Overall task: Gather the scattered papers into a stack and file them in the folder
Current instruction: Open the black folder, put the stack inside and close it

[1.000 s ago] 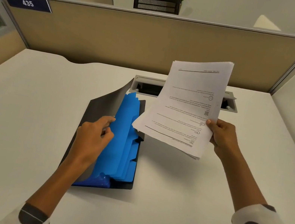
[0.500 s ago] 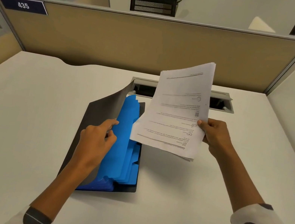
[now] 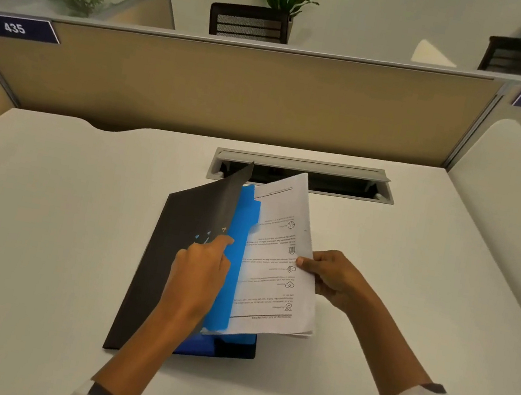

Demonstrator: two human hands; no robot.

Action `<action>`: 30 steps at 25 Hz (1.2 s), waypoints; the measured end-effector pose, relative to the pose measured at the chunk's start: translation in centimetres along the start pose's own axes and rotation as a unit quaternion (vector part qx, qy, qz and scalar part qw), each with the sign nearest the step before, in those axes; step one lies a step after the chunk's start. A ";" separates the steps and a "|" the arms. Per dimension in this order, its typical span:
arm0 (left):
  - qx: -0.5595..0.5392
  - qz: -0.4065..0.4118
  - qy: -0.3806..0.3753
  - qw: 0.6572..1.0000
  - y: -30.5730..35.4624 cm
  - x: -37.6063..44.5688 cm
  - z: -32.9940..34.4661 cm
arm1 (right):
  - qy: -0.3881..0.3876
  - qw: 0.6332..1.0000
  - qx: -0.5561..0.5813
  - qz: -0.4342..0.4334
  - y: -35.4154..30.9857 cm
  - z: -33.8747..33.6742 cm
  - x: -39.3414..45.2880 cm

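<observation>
A black folder (image 3: 173,251) with blue tabbed dividers (image 3: 236,248) lies in the middle of the white desk. My left hand (image 3: 201,267) holds its black cover and a blue divider lifted, fingers pinched on the edge. A stack of printed white papers (image 3: 277,270) lies partly inside the folder, its left edge tucked under the raised blue divider. My right hand (image 3: 332,276) grips the stack's right edge, thumb on top.
A grey cable tray opening (image 3: 342,177) sits in the desk just behind the folder. A tan partition (image 3: 236,92) closes the back, with a white side panel (image 3: 511,206) at right. Bare desk surface (image 3: 38,227) lies left and right of the folder.
My right hand has lowered the paper stack from the air, leftward and down, into the folder under the blue divider. My left hand kept the cover and divider raised.
</observation>
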State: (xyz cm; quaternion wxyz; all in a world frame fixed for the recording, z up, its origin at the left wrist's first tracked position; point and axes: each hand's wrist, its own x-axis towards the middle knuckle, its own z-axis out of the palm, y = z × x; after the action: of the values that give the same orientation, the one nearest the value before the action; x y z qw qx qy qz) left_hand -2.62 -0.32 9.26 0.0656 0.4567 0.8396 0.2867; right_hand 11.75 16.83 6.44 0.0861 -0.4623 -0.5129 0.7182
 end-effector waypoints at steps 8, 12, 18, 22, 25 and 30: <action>0.010 0.053 -0.063 0.997 3.6 -0.4 2.7 | 0.028 1.000 -0.010 -0.007 3.3 2.3 0.7; -0.002 0.075 -0.086 0.993 6.0 -0.3 3.7 | 0.053 0.997 -0.045 -0.037 4.6 2.1 0.9; -0.023 0.078 -0.103 0.991 6.1 -0.3 4.8 | 0.125 0.974 -0.164 -0.093 6.3 1.6 0.8; 0.040 0.115 -0.115 0.986 6.9 0.0 7.4 | 0.361 0.890 -0.211 -0.179 7.8 0.6 0.6; 0.064 0.126 -0.158 0.977 7.1 -0.7 9.3 | 0.446 0.865 -0.119 -0.199 8.6 -0.4 0.5; 0.122 0.092 -0.194 0.969 0.1 -1.5 9.1 | 0.381 0.883 -0.083 -0.261 8.6 -1.2 0.9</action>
State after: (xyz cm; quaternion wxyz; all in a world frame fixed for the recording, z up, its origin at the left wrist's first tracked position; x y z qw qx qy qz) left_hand 1.76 2.37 1.54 0.1439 0.5832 0.7941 0.0926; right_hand 15.18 14.21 -1.10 0.4202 -0.5554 -0.6001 0.3935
